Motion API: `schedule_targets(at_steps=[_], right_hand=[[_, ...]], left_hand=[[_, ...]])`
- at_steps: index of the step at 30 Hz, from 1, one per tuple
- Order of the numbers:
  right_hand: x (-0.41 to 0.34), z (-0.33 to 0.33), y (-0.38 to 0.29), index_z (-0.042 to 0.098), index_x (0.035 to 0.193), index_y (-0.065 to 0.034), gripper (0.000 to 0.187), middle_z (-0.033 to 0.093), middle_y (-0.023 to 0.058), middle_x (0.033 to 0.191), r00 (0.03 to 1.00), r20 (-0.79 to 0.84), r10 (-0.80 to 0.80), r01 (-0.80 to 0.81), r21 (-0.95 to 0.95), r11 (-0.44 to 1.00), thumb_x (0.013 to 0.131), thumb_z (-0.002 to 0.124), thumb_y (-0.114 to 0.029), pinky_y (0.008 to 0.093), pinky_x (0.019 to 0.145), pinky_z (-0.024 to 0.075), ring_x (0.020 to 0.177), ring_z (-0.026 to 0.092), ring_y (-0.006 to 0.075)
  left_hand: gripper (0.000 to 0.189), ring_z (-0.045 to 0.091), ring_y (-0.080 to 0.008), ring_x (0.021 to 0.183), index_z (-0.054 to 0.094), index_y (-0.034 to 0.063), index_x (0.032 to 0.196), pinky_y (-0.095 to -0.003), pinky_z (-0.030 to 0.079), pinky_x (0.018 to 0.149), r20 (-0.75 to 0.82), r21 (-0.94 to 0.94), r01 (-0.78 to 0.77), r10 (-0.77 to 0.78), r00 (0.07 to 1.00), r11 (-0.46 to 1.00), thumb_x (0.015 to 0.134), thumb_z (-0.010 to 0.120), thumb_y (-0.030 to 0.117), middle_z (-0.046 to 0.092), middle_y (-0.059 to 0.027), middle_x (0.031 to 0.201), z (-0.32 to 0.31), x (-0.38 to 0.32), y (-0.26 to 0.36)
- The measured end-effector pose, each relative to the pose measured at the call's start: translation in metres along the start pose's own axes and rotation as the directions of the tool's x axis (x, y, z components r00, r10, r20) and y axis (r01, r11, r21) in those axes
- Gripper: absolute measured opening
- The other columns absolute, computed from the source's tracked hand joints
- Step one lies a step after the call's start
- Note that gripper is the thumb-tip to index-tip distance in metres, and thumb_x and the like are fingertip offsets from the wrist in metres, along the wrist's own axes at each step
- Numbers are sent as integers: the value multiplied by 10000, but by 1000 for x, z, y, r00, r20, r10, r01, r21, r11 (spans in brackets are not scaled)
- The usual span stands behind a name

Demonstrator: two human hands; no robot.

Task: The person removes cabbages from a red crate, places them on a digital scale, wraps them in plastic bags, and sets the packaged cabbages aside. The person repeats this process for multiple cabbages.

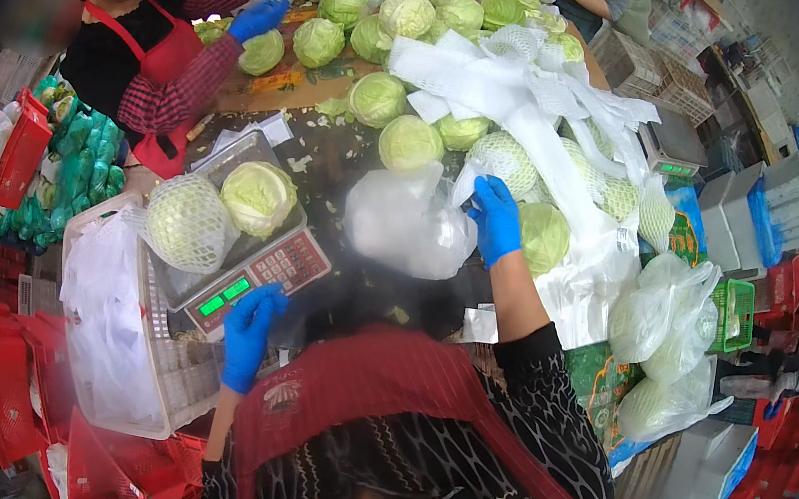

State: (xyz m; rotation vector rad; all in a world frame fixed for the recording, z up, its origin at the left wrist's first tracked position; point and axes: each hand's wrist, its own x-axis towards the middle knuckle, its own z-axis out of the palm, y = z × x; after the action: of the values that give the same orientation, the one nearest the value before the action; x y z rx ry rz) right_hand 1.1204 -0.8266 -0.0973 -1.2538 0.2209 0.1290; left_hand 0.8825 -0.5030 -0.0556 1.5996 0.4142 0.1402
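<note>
My right hand (498, 221), in a blue glove, pinches thin white material at the edge of a cloudy plastic bag (407, 220). The bag lies puffed out on the dark tabletop, and its contents cannot be made out. A bare green cabbage (543, 240) sits just right of that hand, and a cabbage in white foam netting (508, 161) lies beyond it. Near the keypad of a digital scale (267, 277) is my left hand (252, 336), also gloved, with its fingers loosely bent. On the scale's tray stand a bare cabbage (258, 198) and a netted cabbage (191, 222).
Loose foam net sleeves (483, 75) cover several cabbages at the right. Across the table a person in a red apron (166, 67) handles leaf scraps. A white crate (123, 334) of white bags stands at left, bagged cabbages (671, 315) at right.
</note>
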Motion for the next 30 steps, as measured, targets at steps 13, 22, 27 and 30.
schedule_targets(at_steps=[13,22,27,30], right_hand=[[-92,144,13,444,1295,-31,516,597,93,1106,697,712,90,-192,64,979,827,654,-87,295,874,466,1048,556,166],[-68,176,-10,643,934,-25,167,599,72,901,602,514,-612,781,-216,587,777,628,31,303,774,457,846,582,199],[-58,203,-2,656,983,-53,216,599,86,908,574,483,-661,803,-171,571,774,636,-6,304,748,481,839,587,209],[-60,200,23,626,975,-21,146,578,19,921,945,293,-143,189,-136,973,829,631,-8,238,762,437,831,540,111]], left_hand=[[294,604,-106,774,579,2,1142,-233,497,642,63,-34,-129,131,989,991,882,621,131,646,-47,930,34,56,25],[175,545,-90,688,623,30,938,-249,456,622,-143,-262,63,-104,984,963,864,631,188,598,-8,762,-9,40,-12],[559,437,-348,1211,472,124,1319,-433,367,1003,42,715,-408,548,836,568,801,658,214,420,-193,1334,-10,58,29],[828,384,-419,1252,361,184,1411,-503,336,1025,324,884,-444,493,807,147,682,753,205,278,-193,1452,-15,100,57]])
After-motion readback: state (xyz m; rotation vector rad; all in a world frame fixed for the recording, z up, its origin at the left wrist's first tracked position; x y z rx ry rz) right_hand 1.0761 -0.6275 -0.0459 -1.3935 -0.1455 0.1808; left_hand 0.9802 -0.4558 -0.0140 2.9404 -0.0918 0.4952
